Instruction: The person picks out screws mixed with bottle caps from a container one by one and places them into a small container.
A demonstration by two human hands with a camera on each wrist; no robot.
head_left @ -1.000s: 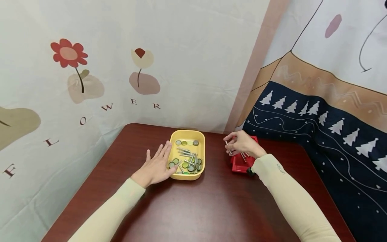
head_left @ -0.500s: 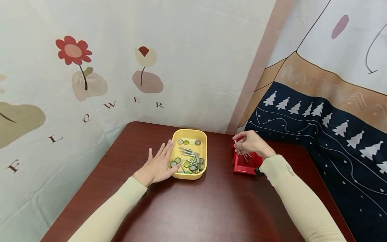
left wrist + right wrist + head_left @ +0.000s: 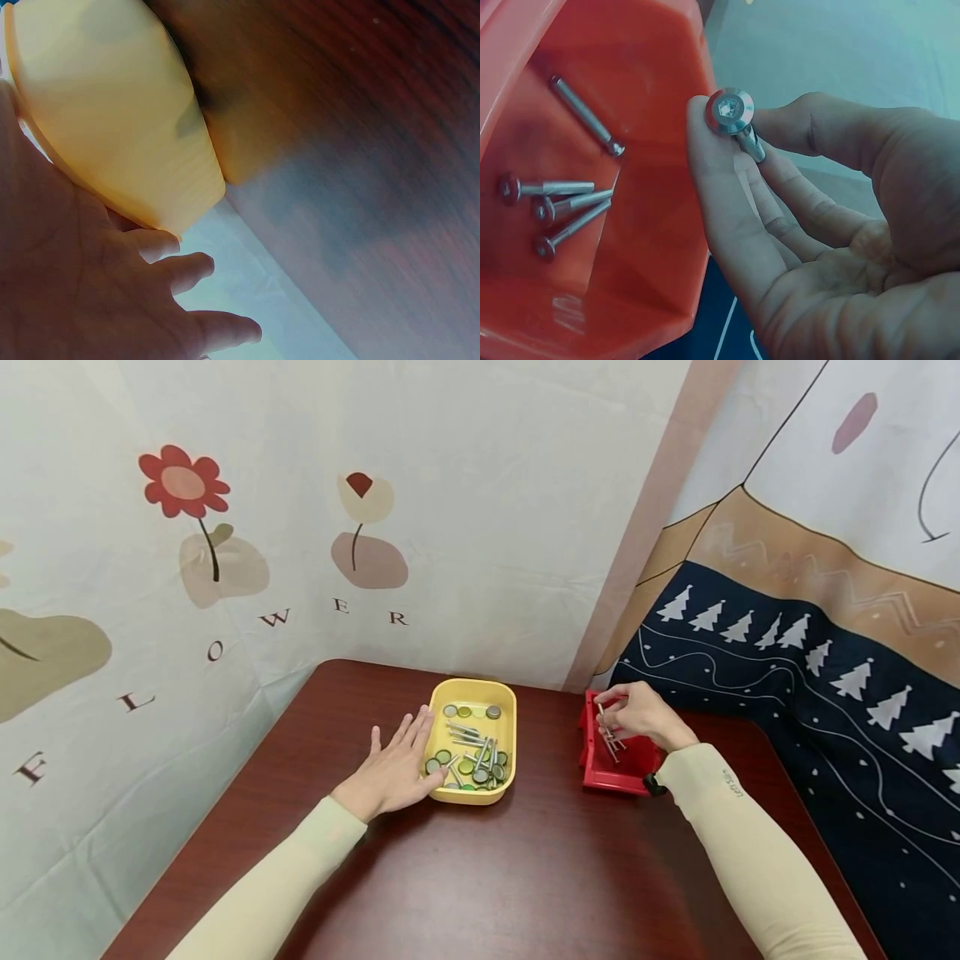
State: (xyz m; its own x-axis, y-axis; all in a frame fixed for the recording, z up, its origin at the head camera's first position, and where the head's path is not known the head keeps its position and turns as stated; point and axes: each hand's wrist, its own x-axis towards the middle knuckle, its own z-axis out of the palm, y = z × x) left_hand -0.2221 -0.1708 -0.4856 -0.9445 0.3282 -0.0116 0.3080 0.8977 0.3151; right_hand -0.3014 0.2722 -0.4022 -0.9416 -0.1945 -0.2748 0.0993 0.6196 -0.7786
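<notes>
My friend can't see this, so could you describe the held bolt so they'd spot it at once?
On the dark red table, find the red bin, right of the yellow tray. There, the right hand pinches a silver bolt. Other bolts lie loose in bin and tray; only this one is held.

Yellow tray (image 3: 474, 797), red bin (image 3: 613, 781).
</notes>
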